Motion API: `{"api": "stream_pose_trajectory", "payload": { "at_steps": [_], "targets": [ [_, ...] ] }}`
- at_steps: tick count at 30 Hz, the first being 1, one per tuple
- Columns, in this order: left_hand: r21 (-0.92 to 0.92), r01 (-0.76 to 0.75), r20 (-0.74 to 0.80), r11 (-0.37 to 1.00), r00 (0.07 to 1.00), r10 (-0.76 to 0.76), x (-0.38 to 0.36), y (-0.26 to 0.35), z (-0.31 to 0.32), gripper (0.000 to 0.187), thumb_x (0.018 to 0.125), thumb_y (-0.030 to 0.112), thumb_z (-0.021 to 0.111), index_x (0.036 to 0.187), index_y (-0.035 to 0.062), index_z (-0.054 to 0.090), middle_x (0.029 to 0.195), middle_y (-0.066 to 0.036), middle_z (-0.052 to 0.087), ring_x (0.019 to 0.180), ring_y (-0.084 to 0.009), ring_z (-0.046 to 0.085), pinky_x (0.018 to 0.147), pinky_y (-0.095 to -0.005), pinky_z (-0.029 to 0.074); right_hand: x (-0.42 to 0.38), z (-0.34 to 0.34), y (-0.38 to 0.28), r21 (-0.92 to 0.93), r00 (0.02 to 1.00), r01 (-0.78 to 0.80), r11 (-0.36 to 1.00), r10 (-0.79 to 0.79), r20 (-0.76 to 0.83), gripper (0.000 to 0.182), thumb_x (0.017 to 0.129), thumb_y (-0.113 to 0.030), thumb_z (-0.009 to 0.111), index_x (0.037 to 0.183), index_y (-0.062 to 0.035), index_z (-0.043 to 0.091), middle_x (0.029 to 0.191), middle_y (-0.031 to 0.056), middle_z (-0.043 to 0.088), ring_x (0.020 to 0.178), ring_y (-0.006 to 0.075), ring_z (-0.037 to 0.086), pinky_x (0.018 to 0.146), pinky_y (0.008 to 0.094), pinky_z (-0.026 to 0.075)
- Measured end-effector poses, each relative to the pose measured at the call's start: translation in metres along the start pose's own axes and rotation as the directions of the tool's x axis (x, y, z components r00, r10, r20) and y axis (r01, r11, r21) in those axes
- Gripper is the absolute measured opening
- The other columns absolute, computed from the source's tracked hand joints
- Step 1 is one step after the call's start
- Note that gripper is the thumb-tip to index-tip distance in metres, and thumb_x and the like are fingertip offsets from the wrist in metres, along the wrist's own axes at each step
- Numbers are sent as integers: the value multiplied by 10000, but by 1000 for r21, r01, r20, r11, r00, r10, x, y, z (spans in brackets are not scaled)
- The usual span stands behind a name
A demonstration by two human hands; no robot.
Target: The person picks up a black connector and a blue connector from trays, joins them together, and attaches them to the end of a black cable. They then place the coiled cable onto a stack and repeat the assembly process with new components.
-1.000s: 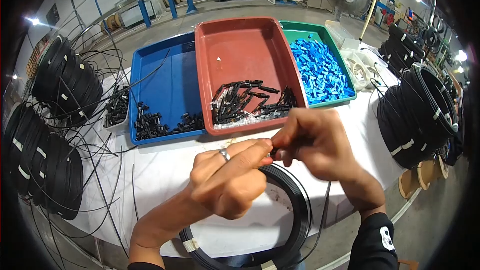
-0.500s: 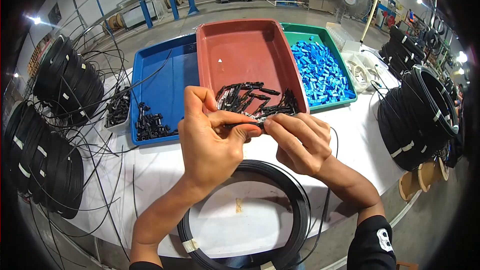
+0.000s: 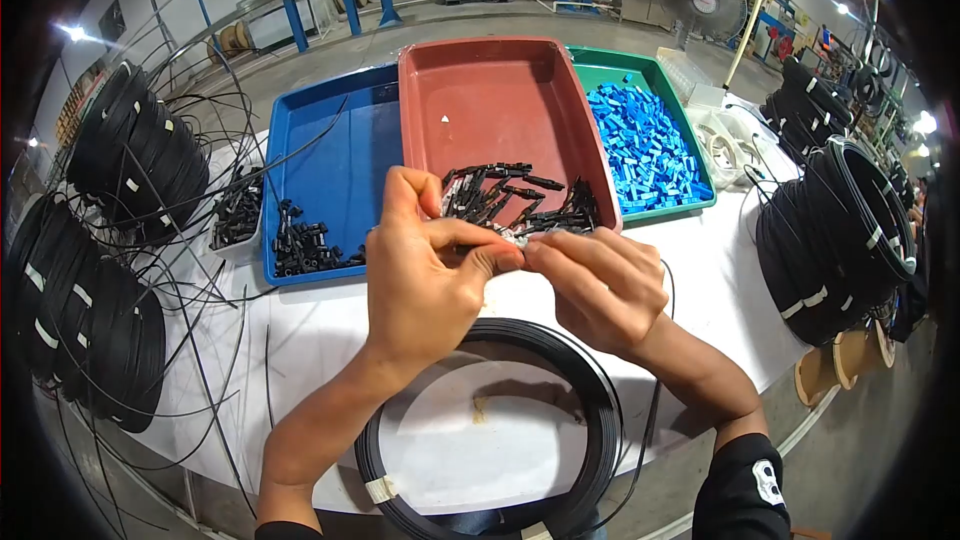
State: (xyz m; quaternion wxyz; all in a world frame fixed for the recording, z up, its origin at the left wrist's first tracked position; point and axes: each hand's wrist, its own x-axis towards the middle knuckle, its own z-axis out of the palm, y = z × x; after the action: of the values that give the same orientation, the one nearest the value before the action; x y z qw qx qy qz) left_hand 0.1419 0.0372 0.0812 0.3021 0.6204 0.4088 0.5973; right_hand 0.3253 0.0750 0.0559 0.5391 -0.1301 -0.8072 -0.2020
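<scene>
I find no legible text, label, brand, number or sign: the small white print on my black right sleeve (image 3: 766,477) is a graphic only, and the white mark inside the red plastic tray (image 3: 560,90) is unreadable.

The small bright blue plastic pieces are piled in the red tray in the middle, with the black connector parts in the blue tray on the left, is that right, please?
Not quite: the head view shows the small bright blue plastic pieces piled in the green tray on the right, not the red one. The blue tray on the left does hold black connector parts.
</scene>
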Motion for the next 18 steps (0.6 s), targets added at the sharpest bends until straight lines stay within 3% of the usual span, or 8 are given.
{"api": "stream_pose_trajectory", "payload": {
  "at_steps": [2,4,6,8,9,12,16,18],
  "targets": [
    [-43,152,43,988,988,-150,-5,-3,3,526,807,-142,707,975,73,257,815,-167,717,784,-193,732,688,-243,605,-4,0,4,-35,997,71,997,-71,4,354,603,-12,721,954,26,707,833,98,686,543,141,553,446,262,414],
    [98,-96,-60,991,993,102,-9,-13,10,481,819,-81,739,946,44,292,770,-160,729,750,-201,747,638,-257,580,-4,0,5,-83,996,85,993,-86,-15,346,587,-9,718,930,35,700,835,102,683,533,141,547,439,261,405],
    [48,-162,-101,986,981,166,-12,-14,14,458,823,-57,755,921,48,320,777,-143,734,730,-186,744,626,-254,570,4,-10,-4,-63,998,-16,998,20,55,310,630,24,734,938,24,705,817,109,698,543,162,597,451,273,437],
    [259,-527,-43,809,831,555,-13,-20,12,432,819,-24,779,896,53,361,815,-133,744,726,-187,743,629,-260,571,13,-18,-11,242,880,-461,854,405,246,301,688,116,726,970,12,721,824,151,724,662,237,709,576,286,542],
    [258,-607,-12,752,776,631,-10,-22,11,406,817,-14,784,876,58,389,848,-125,752,730,-201,743,629,-267,575,19,-25,-13,290,797,-595,750,502,336,224,760,120,731,962,23,724,838,147,737,712,201,724,637,278,566],
    [267,-703,93,659,699,709,-8,-17,8,417,810,-12,790,915,43,390,877,-145,755,773,-235,754,647,-261,578,22,-33,-12,382,661,-751,539,620,424,164,775,52,763,930,13,726,797,123,728,669,143,702,583,269,524],
    [108,-491,119,865,870,479,-5,-1,-5,529,803,79,823,1061,17,366,878,-213,738,867,-255,756,679,-268,584,27,-38,-7,379,616,-787,487,658,433,185,769,140,748,921,37,728,879,97,746,772,94,694,690,216,553],
    [95,-492,124,865,868,480,-4,4,-8,549,793,84,822,1076,16,357,858,-207,731,839,-237,752,685,-279,596,26,-35,-5,377,672,-740,557,634,384,180,763,127,750,912,28,727,855,106,742,745,111,700,654,232,548]
  ]
}}
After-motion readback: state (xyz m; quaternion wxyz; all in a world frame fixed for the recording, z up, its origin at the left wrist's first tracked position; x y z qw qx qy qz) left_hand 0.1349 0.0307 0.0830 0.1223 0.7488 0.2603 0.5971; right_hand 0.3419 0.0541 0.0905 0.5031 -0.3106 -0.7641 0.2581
